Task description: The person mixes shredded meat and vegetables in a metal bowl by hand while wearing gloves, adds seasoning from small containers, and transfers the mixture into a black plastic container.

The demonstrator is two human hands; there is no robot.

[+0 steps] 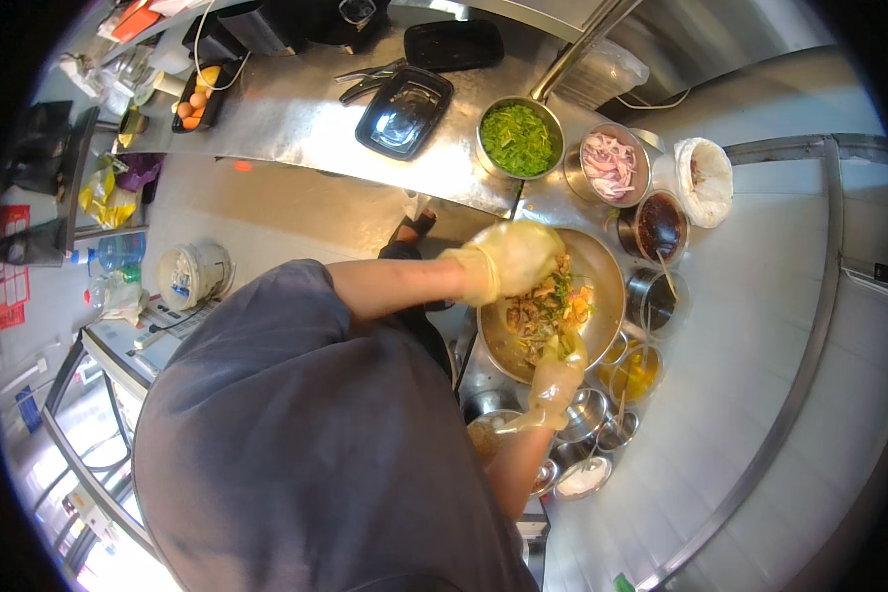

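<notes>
A wide metal mixing bowl (608, 296) holds chopped, browned pieces of food with green herbs and some orange bits (551, 307). My left hand (518, 259), in a translucent yellowish glove and blurred, is over the bowl's upper left part, close to the food; its fingers are not clear. From below, my right hand (559, 374), gloved likewise, reaches over the rim with its fingertips at the food. Whether either hand grips any of it cannot be told.
Above the bowl stand a pot of chopped green herbs (518, 139) and a container of sliced onion (610, 164). Dark red sauce (660, 224) and yellow liquid (634, 371) stand along the right. Black plastic trays (403, 112) lie on the steel counter. A white bucket (189, 275) is at left.
</notes>
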